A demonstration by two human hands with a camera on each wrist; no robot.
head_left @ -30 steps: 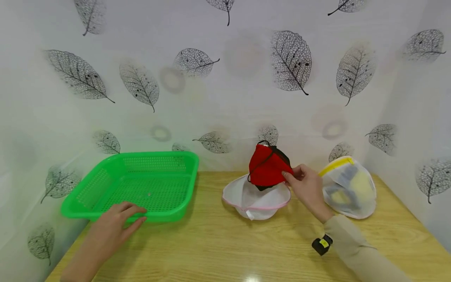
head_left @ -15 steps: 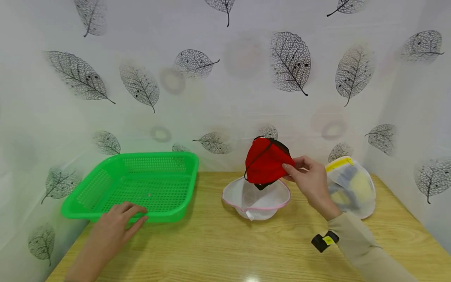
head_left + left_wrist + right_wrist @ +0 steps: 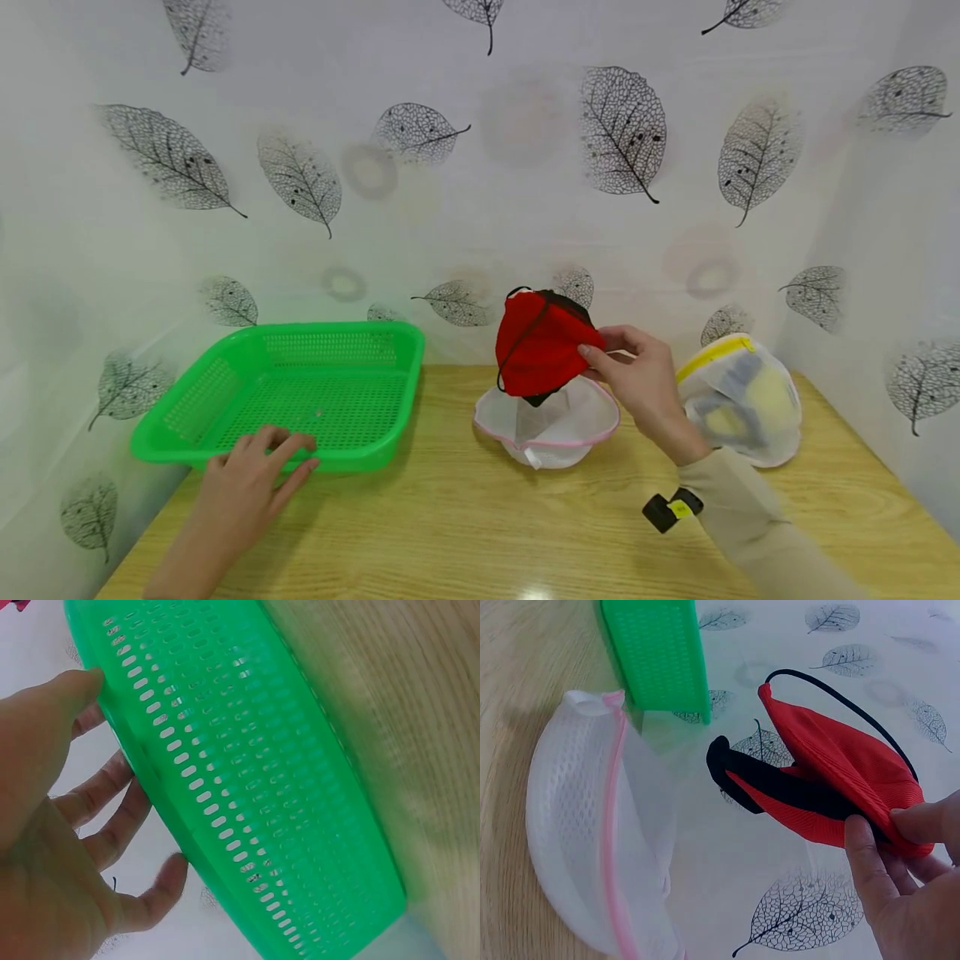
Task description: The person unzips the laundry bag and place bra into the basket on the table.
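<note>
My right hand (image 3: 641, 383) pinches the right edge of a red cloth face mask (image 3: 543, 346) with black trim and a thin black cord. The mask hangs in the air above an unzipped white mesh laundry bag (image 3: 573, 417) edged in pink. In the right wrist view thumb and fingers grip the folded end of the cloth. My left hand (image 3: 251, 479) rests at the front rim of the green plastic basket (image 3: 416, 392), its fingers loosely bent. The left wrist view shows its fingertips (image 3: 171, 874) touching the rim, some hidden behind it.
A second laundry bag (image 3: 772, 396) with a yellow zip, filled with pale and grey items, leans at the back right. Behind the wooden table (image 3: 480, 525) hangs a leaf-printed curtain (image 3: 510, 167). Side panels of curtain close in both ends.
My right hand has lifted the mask slightly and carried it to the left over the pink-edged bag. The left hand has stayed at the basket's rim.
</note>
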